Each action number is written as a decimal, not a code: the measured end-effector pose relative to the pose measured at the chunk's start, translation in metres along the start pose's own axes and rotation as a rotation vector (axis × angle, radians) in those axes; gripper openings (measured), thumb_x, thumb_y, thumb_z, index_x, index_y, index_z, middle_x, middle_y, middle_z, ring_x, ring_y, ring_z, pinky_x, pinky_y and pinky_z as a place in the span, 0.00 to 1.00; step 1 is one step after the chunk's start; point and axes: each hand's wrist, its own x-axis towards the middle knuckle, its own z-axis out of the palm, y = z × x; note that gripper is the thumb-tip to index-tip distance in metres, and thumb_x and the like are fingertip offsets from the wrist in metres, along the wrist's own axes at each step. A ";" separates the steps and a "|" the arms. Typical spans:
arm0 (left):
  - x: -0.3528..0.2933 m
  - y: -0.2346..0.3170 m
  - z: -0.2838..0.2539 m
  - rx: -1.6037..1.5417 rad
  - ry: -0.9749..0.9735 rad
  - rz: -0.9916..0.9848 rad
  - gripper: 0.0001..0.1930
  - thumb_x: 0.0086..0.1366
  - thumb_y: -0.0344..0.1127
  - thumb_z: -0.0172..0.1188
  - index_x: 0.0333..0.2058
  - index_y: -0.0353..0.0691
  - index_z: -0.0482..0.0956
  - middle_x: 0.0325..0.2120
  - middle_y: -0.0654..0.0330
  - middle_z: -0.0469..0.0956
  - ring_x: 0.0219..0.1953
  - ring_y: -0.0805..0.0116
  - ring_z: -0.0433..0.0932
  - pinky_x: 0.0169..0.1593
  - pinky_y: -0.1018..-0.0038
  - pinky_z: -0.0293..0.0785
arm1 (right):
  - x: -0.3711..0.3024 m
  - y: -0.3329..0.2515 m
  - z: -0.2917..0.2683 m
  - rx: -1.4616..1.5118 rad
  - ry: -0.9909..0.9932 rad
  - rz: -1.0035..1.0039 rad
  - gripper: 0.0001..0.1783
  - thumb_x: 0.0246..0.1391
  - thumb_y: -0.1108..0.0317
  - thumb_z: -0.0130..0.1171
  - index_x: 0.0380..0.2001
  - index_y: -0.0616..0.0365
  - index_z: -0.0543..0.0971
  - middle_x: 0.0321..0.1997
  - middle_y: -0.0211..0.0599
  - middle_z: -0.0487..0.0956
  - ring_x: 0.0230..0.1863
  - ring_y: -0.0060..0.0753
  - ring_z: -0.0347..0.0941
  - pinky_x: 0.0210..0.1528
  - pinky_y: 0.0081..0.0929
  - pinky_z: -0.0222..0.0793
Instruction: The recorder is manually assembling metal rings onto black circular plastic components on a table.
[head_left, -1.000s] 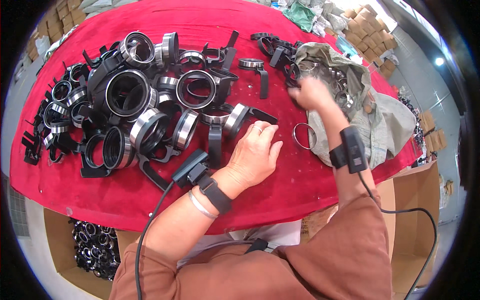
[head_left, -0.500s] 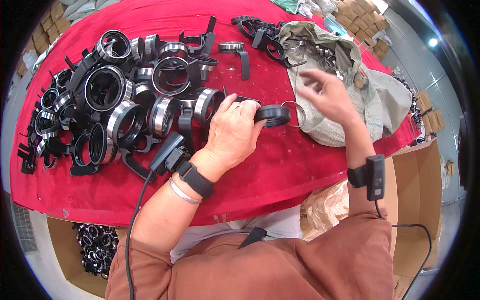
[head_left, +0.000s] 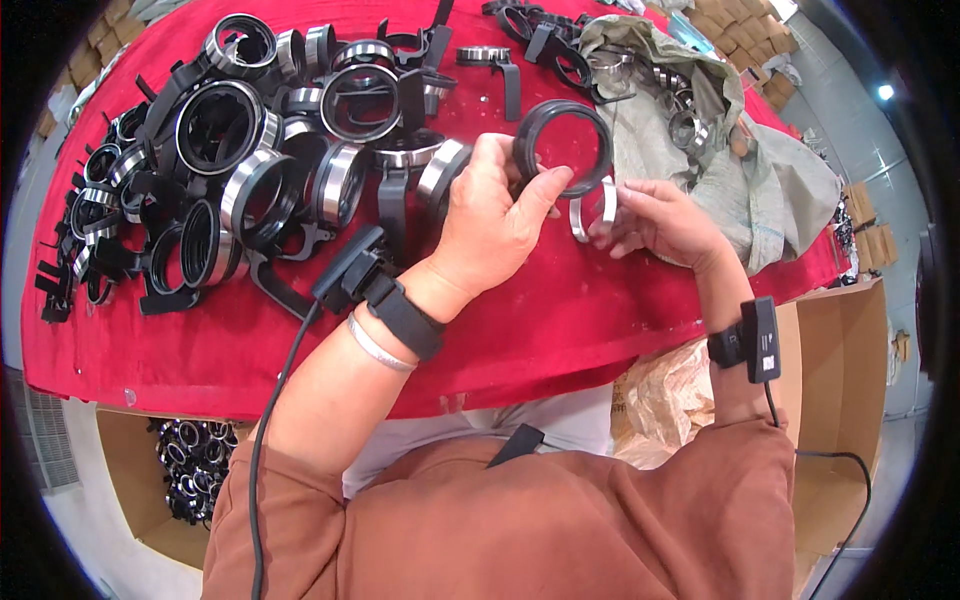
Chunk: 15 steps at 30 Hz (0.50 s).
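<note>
A black plastic ring (head_left: pixel 603 150) is gripped by my left hand (head_left: pixel 490 220), thumb along its lower edge, its opening turned toward me. Just below and to the right, my right hand (head_left: pixel 662 222) has its fingers closed on a thin silver metal ring (head_left: pixel 609 205), held on edge. The two rings are very close together; I cannot tell whether they touch. Left of my left hand lies a large pile of black rings with silver bands (head_left: pixel 338 185), many with flat black handles.
One banded ring with a handle (head_left: pixel 484 55) lies apart on the red tablecloth (head_left: pixel 520 330). A woven sack (head_left: pixel 760 190) with metal rings at its mouth (head_left: pixel 690 130) sits at the right. Below the table's edge stand cardboard boxes, the left one (head_left: pixel 125 455) holding many rings.
My right hand has come down from above the sack onto the silver ring. My left hand has moved up and right, tilting the black ring so its opening shows.
</note>
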 end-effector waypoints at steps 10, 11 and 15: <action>0.005 0.002 -0.003 -0.257 -0.033 -0.283 0.14 0.66 0.43 0.51 0.34 0.36 0.65 0.25 0.55 0.78 0.22 0.75 0.76 0.24 0.81 0.73 | 0.008 0.013 -0.006 -0.272 0.446 -0.006 0.19 0.54 0.66 0.53 0.48 0.63 0.70 0.38 0.42 0.77 0.34 0.30 0.75 0.34 0.26 0.74; 0.005 0.002 -0.003 -0.258 -0.035 -0.280 0.14 0.66 0.43 0.51 0.34 0.36 0.65 0.25 0.55 0.78 0.22 0.75 0.76 0.24 0.81 0.73 | 0.011 0.010 -0.001 -0.538 0.429 -0.165 0.26 0.50 0.66 0.57 0.52 0.61 0.68 0.43 0.45 0.75 0.39 0.33 0.73 0.41 0.28 0.72; 0.005 0.002 -0.005 -0.257 -0.019 -0.294 0.14 0.65 0.44 0.51 0.34 0.37 0.66 0.26 0.56 0.78 0.22 0.76 0.76 0.23 0.82 0.72 | 0.033 -0.005 0.017 -0.942 0.275 -0.432 0.45 0.33 0.74 0.65 0.60 0.55 0.62 0.57 0.43 0.67 0.53 0.37 0.66 0.53 0.31 0.64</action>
